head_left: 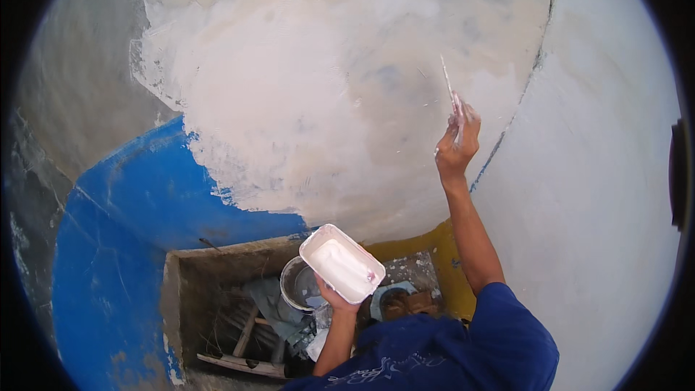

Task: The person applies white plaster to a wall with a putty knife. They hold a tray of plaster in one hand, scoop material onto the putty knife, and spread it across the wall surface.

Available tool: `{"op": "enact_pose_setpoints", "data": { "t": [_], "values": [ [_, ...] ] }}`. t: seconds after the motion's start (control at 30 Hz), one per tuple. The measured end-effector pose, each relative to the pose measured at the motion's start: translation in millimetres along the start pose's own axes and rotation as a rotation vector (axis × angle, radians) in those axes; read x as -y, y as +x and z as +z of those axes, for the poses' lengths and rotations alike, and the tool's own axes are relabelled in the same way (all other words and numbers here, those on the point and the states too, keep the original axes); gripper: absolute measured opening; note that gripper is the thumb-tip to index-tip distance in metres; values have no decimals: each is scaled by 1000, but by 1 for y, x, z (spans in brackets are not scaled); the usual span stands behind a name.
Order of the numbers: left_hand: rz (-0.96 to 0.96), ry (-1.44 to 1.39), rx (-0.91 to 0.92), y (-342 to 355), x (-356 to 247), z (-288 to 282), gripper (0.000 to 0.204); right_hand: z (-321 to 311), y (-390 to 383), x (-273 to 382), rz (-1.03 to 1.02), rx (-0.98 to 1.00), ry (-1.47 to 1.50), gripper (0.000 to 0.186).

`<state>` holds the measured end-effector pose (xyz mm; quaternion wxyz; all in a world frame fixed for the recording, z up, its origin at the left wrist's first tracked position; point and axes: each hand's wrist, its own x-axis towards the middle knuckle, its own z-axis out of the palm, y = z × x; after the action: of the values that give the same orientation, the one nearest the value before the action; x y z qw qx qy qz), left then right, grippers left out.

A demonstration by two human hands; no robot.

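Below and left of the left hand (339, 299), a recess (172, 275) is filled with clutter: a wooden frame (242, 364) is seen lowest, and a grey cloth (269, 304) is laid between it and a bucket (284, 282). The bucket, just left of the left grip, is partly covered by the tub (334, 259). To the right of that grip, some brown pieces (418, 304) can be made out, too small to be told exactly. Nothing is seen to be set between the 2 hands and the wall (268, 94).

Right of the right hand (460, 137), the wall is bounded by a rough seam (537, 65), beyond which a pale side wall (601, 174) is met. Left of that hand, a broad stretch is left open, coated in white as far as a ragged edge, where a blue area (145, 181) is reached. Below the right hand, a yellow band (427, 239) is partly hidden by the forearm.

The blade (446, 74) is clamped between the right thumb and fingers, and is held up before the wall; whether contact is made cannot be told. It is pointed up and slightly left from the grip, its long axis near upright, seen almost edge-on. The tub, holding white paste, is gripped from below by the left hand, its long axis slanted from upper left to lower right.
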<state>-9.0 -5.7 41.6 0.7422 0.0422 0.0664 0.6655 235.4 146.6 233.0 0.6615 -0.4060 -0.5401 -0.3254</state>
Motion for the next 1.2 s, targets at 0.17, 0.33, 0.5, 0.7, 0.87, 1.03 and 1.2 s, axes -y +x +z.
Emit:
{"op": "enact_pose_setpoints", "data": {
  "t": [0.17,0.33,0.5,0.7,0.87,1.03,1.2],
  "values": [
    [6,-16,-84,-1,-1,-21,63,2,42,-53,-33,-10,-147,47],
    [6,-18,-59,1,3,-10,64,29,-56,9,-6,251,39,62],
    [3,46,-65,4,0,-16,64,31,-99,53,26,410,260,56],
    [63,-50,-63,-1,-6,-23,66,16,61,-18,-90,-41,0,54],
    [38,-68,-90,-3,-3,-23,67,31,55,-17,-143,108,-66,57],
    [16,-26,-33,4,-2,-30,66,46,-60,66,-131,517,160,60],
    [33,-53,-48,1,-9,-13,65,44,-73,66,-19,357,259,57]
  ]
}}
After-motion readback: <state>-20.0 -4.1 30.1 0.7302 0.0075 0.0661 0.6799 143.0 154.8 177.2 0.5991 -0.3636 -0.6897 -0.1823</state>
